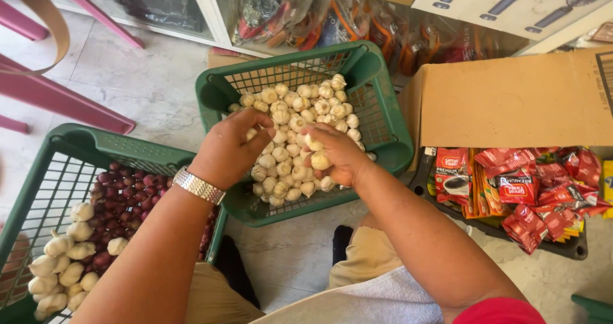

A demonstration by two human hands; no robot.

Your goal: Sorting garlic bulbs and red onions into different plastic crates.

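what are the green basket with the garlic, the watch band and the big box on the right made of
Green basket: looks like moulded plastic, smooth, slightly glossy, with an open grid wall. Watch band: apparently metal, silvery links catching the light. Box: brown cardboard, matt, with a folded flap edge. The garlic has dry, papery white skins.

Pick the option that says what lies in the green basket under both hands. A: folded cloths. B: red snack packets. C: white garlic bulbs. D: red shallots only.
C: the green basket under the left hand and the right hand holds a heap of white garlic bulbs, and the right hand grips a few of them.
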